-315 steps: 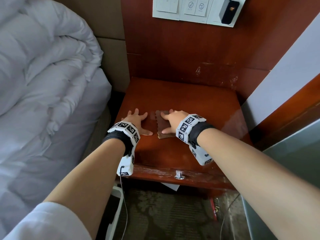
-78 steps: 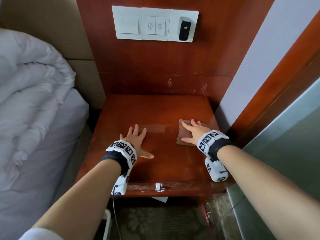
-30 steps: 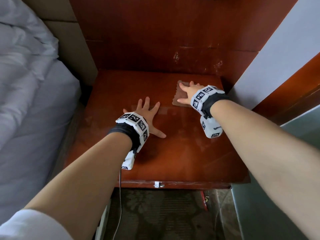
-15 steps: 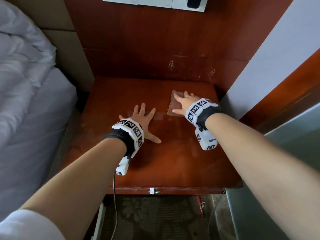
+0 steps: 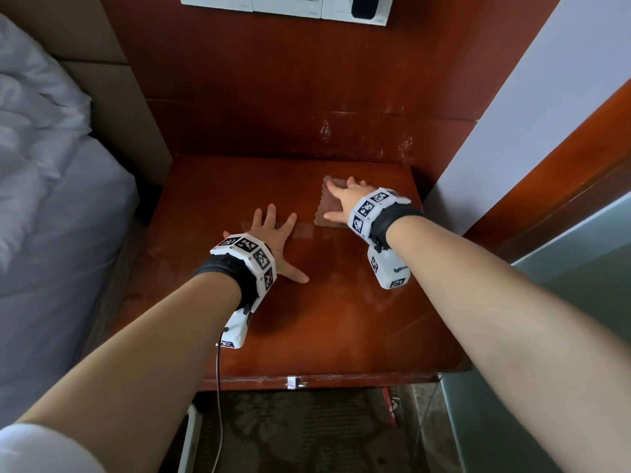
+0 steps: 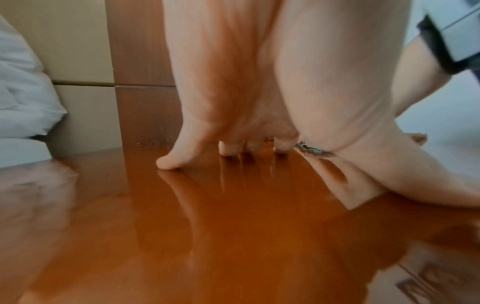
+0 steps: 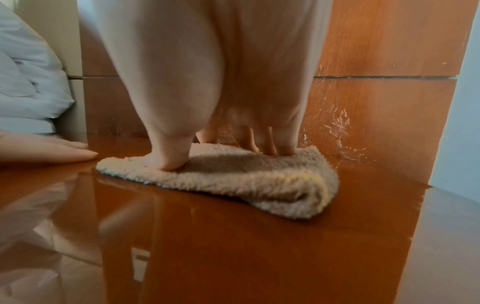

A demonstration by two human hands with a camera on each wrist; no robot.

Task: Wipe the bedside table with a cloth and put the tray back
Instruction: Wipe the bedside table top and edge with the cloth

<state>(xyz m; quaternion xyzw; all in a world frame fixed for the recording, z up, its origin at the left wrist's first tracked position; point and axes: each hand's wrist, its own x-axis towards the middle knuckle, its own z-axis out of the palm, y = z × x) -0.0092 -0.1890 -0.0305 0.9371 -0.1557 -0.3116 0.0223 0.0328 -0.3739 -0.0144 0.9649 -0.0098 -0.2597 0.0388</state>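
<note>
A folded brownish cloth (image 5: 326, 208) (image 7: 233, 179) lies on the glossy red-brown bedside table (image 5: 341, 319), toward its back right. My right hand (image 5: 345, 199) presses flat on the cloth with straight fingers and thumb (image 7: 168, 162). My left hand (image 5: 273, 230) lies spread on the bare tabletop near the middle, fingertips (image 6: 168, 164) touching the wood, a short way left of the cloth. No tray shows in any view.
A bed with a white duvet (image 5: 44, 186) runs along the left. A wooden wall panel (image 5: 290, 97) with a white switch plate (image 5: 283, 3) rises behind the table. A pale wall (image 5: 529, 114) bounds the right side. A cable (image 5: 218, 404) hangs over the front edge above patterned carpet.
Over the last second my right hand and the cloth have stayed near the table's back right, shifting only slightly. The left hand has stayed flat in place. The head view has tilted.
</note>
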